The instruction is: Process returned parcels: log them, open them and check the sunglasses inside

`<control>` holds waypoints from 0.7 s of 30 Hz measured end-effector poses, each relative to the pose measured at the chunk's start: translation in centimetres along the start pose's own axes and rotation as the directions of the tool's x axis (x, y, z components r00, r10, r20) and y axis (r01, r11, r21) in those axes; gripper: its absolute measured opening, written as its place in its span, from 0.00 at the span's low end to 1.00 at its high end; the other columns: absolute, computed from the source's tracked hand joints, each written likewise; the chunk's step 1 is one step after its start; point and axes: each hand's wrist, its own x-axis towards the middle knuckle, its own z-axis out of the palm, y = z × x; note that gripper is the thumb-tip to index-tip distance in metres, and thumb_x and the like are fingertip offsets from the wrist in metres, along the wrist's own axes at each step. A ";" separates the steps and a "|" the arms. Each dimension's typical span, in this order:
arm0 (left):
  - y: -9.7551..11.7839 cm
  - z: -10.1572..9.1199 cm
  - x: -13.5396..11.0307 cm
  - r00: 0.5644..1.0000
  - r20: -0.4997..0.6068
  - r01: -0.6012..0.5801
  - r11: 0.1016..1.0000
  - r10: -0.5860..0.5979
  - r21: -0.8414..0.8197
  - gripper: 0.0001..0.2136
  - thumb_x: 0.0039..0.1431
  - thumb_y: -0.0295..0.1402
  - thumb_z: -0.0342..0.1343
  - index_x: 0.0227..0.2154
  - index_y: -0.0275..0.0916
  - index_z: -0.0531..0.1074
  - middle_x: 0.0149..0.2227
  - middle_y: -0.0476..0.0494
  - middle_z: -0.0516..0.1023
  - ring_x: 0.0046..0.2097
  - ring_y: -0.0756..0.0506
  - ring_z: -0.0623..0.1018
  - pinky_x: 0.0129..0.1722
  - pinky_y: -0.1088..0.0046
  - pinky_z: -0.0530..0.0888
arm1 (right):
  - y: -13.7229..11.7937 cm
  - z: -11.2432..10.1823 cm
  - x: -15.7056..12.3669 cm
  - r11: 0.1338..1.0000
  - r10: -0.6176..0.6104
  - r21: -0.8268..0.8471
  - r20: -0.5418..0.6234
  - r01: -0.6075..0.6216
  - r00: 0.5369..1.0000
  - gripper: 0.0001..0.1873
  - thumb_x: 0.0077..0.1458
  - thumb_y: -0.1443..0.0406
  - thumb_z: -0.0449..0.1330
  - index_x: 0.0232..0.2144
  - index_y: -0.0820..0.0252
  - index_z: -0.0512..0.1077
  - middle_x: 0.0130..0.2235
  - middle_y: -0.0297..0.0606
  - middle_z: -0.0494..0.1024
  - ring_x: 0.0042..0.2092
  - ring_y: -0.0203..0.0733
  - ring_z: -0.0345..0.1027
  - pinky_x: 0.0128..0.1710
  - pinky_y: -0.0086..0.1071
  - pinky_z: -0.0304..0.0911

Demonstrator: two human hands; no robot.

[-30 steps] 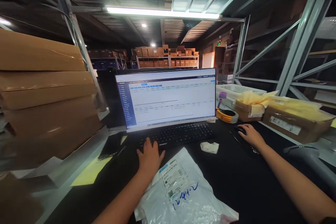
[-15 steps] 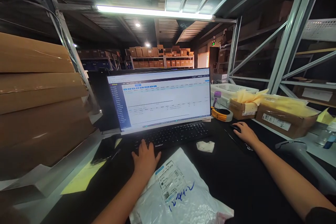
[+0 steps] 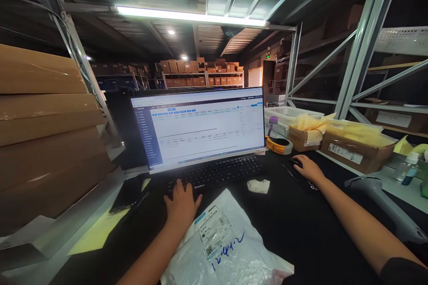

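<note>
Far left: stacked cardboard boxes [image 3: 43, 133]. Just beside them, flat on the dark desk [image 3: 294, 222]: black phone [image 3: 125, 193]. Left hand [image 3: 180, 205]: open, palm down, fingers resting on near left edge of keyboard [image 3: 217, 173], gripping nothing. Directly behind keyboard: lit monitor [image 3: 200, 124]. Just right of left forearm: white mailing bag [image 3: 224, 249], label up. Further right: crumpled tissue [image 3: 258, 185], then tape roll [image 3: 279, 144]. Right hand [image 3: 309, 169]: curled over mouse [image 3: 296, 162], holding it against desk. Far right: grey scanner [image 3: 371, 185].

The mouse [image 3: 295, 163] is mostly hidden (under right hand [image 3: 309, 170]).
</note>
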 end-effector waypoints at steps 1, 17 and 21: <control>0.0 -0.1 0.0 1.000 0.001 -0.001 1.000 0.001 0.002 0.24 0.66 0.44 0.48 0.58 0.33 0.67 0.68 0.19 0.54 0.66 0.28 0.62 0.58 0.36 0.63 | -0.1 -0.1 0.0 1.000 -0.002 -0.003 0.002 0.002 1.000 0.21 0.56 0.62 0.55 0.52 0.56 0.74 0.56 0.44 0.73 0.56 0.49 0.69 0.58 0.40 0.63; 0.0 -0.2 -0.1 1.000 0.005 -0.008 1.000 0.008 0.013 0.25 0.67 0.44 0.48 0.59 0.33 0.66 0.68 0.19 0.54 0.66 0.28 0.62 0.58 0.36 0.63 | -0.9 -1.1 -0.7 0.999 0.025 -0.042 0.045 -0.023 0.999 0.21 0.57 0.61 0.54 0.52 0.55 0.73 0.57 0.42 0.73 0.54 0.49 0.70 0.55 0.40 0.65; 0.0 -0.1 -0.1 1.000 0.004 -0.005 1.000 0.005 0.010 0.25 0.67 0.44 0.48 0.60 0.33 0.66 0.68 0.19 0.53 0.66 0.28 0.62 0.58 0.35 0.63 | -0.6 -0.7 -0.5 0.999 0.017 -0.047 0.033 -0.016 0.999 0.21 0.58 0.61 0.54 0.53 0.54 0.73 0.57 0.41 0.73 0.56 0.47 0.68 0.58 0.38 0.62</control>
